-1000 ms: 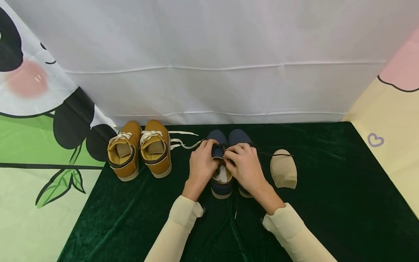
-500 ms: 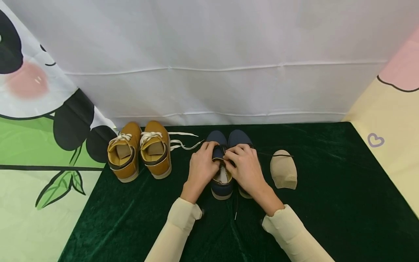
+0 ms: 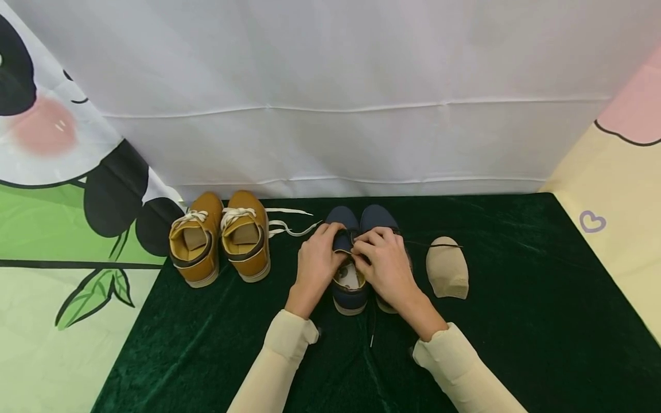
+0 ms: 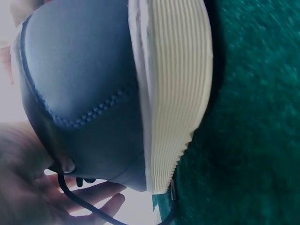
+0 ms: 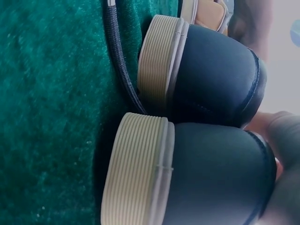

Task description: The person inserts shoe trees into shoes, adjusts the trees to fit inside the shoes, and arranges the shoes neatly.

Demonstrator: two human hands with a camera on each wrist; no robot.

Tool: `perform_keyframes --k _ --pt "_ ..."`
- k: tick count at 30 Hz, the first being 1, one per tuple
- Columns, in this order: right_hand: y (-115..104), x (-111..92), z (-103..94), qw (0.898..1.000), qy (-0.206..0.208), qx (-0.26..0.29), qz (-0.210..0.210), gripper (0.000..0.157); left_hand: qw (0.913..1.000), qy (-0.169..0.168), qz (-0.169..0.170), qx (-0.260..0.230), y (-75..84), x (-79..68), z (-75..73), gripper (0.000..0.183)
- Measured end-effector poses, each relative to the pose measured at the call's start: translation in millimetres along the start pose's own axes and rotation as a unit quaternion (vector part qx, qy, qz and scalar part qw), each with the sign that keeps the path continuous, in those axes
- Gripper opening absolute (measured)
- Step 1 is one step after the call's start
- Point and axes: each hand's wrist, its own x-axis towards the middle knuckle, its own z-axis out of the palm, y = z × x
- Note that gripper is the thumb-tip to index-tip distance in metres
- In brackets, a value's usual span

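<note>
Navy shoe [image 3: 350,297] stood upright on the green-covered desk [image 3: 516,321], toe pointing away from you, second navy shoe [image 3: 378,216] just beside it on the right.

Your left hand [image 3: 315,263] gripped its left side, fingers outside and thumb at the opening. Your right hand [image 3: 384,263] had its fingers bent close, pinching at the right edge of the opening; whether lace or upper sat between them, I could not make out.

Dark lace [image 4: 84,202] looped below your left fingers in the left wrist view; another dark lace end [image 5: 117,51], pale-tipped, lay behind the heels.

Handling, as I judged it: a light shoe, unlikely to break. Heel looked smooth and fairly stiff, a little slick; the ribbed sole [image 4: 177,79] looked firm and likely to drag on the pile. Tongue [image 3: 342,245] seemed the soft part, apt to fold. Best hold for you: steady the left side or heel, take the tongue by its free edge, and the thin lace near its tip.

Nearby: beige insert [image 3: 447,271] lay to the right with dark lace across it; tan shoes [image 3: 253,265] stood left, white laces [image 3: 289,210] trailing your way.
</note>
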Motion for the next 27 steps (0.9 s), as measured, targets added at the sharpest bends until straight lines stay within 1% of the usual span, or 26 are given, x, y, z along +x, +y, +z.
perform_keyframes --k 4,7,15,22,27 --pt "-0.4 -0.1 0.5 1.0 -0.001 0.006 -0.002 0.006 0.9999 0.001 -0.012 0.003 2.4 0.3 0.0 0.034" --pt "-0.5 -0.2 0.4 1.0 -0.003 0.008 -0.001 0.006 0.9999 0.003 -0.014 0.004 2.8 0.3 -0.4 0.032" --pt "0.0 -0.4 -1.4 1.0 -0.012 -0.002 0.004 0.006 0.9998 0.011 -0.007 0.012 0.9 -1.4 0.7 0.037" --pt "3.3 -0.8 -2.3 1.0 -0.012 -0.015 0.001 0.01 0.9996 -0.006 -0.008 0.027 1.9 -2.1 0.7 0.044" --pt "3.6 -2.6 -4.4 1.0 -0.014 -0.02 0.0 0.011 0.9995 -0.018 -0.003 0.024 2.1 -4.4 -0.6 0.047"
